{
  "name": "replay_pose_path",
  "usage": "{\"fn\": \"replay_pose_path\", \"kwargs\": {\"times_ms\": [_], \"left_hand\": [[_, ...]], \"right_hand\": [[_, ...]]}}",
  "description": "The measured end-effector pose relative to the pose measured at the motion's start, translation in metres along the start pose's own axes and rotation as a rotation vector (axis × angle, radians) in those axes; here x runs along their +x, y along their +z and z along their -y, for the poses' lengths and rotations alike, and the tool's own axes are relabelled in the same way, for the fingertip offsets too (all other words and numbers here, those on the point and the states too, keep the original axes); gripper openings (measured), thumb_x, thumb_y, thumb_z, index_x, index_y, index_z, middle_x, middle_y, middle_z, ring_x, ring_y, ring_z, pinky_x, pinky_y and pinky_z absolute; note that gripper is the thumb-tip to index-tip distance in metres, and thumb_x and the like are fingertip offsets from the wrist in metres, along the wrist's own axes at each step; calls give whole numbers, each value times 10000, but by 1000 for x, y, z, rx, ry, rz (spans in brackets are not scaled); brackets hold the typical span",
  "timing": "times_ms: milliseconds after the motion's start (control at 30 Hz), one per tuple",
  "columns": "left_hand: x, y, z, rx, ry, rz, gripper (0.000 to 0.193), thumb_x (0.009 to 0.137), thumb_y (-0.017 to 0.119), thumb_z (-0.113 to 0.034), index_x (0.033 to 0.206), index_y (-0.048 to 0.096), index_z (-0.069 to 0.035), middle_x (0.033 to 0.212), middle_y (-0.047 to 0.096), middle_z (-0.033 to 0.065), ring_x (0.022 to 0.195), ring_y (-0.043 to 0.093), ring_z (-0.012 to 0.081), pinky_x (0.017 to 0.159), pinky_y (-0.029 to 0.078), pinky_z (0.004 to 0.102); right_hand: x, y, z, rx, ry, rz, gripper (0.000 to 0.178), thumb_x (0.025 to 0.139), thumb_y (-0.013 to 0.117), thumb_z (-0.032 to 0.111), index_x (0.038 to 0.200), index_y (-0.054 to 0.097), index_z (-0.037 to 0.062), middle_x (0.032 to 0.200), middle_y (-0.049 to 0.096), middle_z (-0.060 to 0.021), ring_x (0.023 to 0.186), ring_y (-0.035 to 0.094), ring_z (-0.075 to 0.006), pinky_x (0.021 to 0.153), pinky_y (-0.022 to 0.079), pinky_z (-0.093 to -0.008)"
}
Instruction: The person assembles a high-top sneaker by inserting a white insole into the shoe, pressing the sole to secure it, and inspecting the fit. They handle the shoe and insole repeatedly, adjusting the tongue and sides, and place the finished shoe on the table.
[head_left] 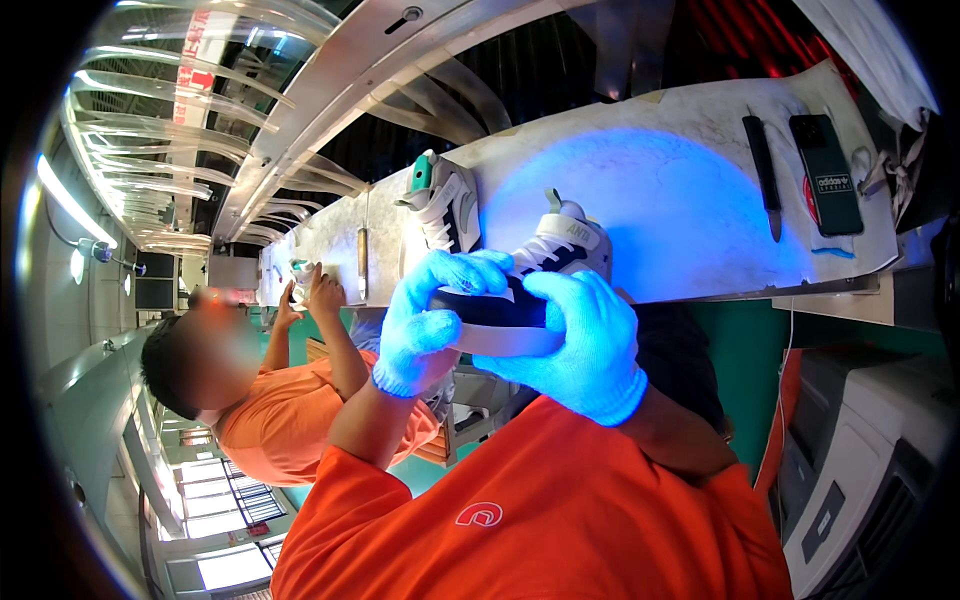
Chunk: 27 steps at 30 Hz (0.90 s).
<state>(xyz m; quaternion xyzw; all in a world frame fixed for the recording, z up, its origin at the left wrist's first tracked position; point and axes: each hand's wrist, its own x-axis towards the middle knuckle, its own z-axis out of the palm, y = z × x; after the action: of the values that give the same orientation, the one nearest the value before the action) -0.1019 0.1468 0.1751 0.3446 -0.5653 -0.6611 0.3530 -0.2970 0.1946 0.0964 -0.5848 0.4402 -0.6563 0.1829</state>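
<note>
Both my hands, in white knit gloves tinted blue by the light, hold a sneaker [550, 246] at the near edge of the worktable. Its dark toe and pale sole edge face me; the white laces and the raised tongue point away. My left hand [425, 320] grips the left side of the toe, thumb low by the sole. My right hand [585, 345] closes round the right side, fingers along the sole edge. Just beyond my left hand stands a second, similar sneaker [448, 210] in white and grey, with a green piece at its collar.
Blue light falls across the worktable [660, 200]. A slim black pointed tool [764, 180] and a dark phone [828, 175] lie at the right. Farther left lies a wooden-handled tool [362, 262]. A co-worker in orange [300, 415] handles something there. A metal frame with clear tubes [290, 130] rises beyond.
</note>
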Motion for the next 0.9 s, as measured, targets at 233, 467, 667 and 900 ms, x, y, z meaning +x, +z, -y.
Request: {"fn": "replay_pose_path", "kwargs": {"times_ms": [233, 467, 667, 900], "left_hand": [[4, -2, -30, 178, -170, -69, 348, 811, 857, -147, 1091, 664, -72, 1313, 737, 206, 1453, 577, 391, 1262, 410, 567], [8, 0, -40, 412, -108, 17, 410, 807, 935, -49, 1114, 662, -41, 1315, 748, 195, 1369, 656, 345, 1204, 476, 517], [24, 22, -48, 734, 39, 277, 649, 721, 1064, -220, 1183, 649, -32, 1319, 736, 211, 1349, 672, 347, 1155, 517, 507], [26, 31, -47, 779, 54, 242, 603, 707, 1055, -192, 1124, 655, -18, 1267, 757, 204, 1317, 696, 360, 1162, 514, 525]], "right_hand": [[6, 8, -3, 20, 24, 53, 698, 646, 1065, 414, 1136, 688, 89, 956, 710, -94, 833, 718, -302, 717, 582, -412], [5, 4, 0, 43, 87, 117, 672, 709, 1012, 438, 1184, 670, 107, 1041, 674, -110, 911, 725, -327, 748, 606, -444], [-33, -16, -11, 80, 178, -96, 762, 609, 1093, 368, 1153, 662, 52, 1054, 659, -123, 912, 708, -318, 752, 596, -431], [-58, -14, -9, 89, 265, -151, 705, 646, 1093, 389, 1062, 629, 61, 1030, 645, -119, 845, 698, -295, 716, 582, -409]]}}
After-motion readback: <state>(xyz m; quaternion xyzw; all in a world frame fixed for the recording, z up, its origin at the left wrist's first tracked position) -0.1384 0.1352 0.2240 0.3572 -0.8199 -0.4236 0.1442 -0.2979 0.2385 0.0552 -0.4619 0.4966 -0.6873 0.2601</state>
